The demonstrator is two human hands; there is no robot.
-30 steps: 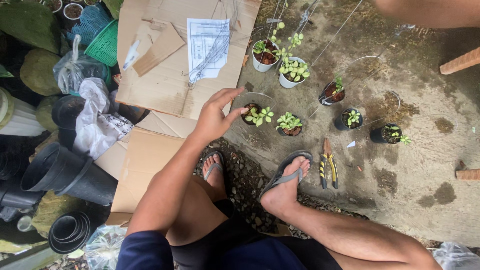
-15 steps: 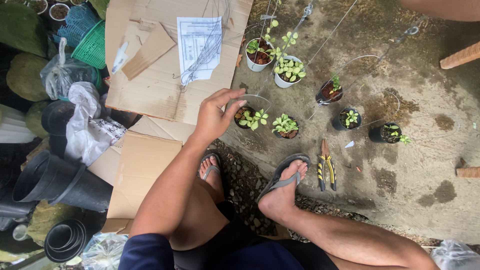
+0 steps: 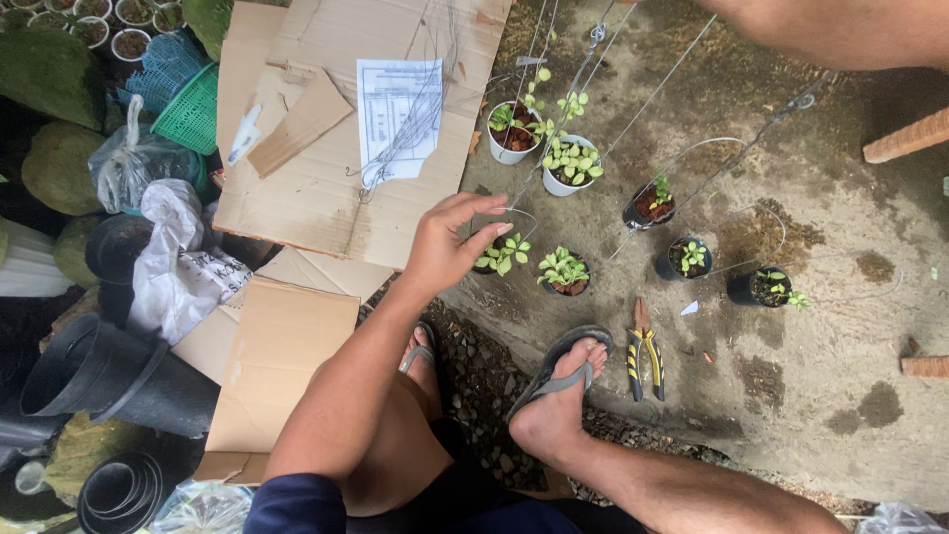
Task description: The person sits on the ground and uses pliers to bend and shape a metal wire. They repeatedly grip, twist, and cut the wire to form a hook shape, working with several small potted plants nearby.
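Outdoors, stained concrete ground (image 3: 791,415) meets flattened cardboard (image 3: 326,188) and gravel (image 3: 484,376).

Soft, even daylight, bright enough throughout, with only faint shadows on the concrete ground (image 3: 791,415). No glare. Focus is fairly sharp; wide-angle bending stretches the far and near edges slightly.
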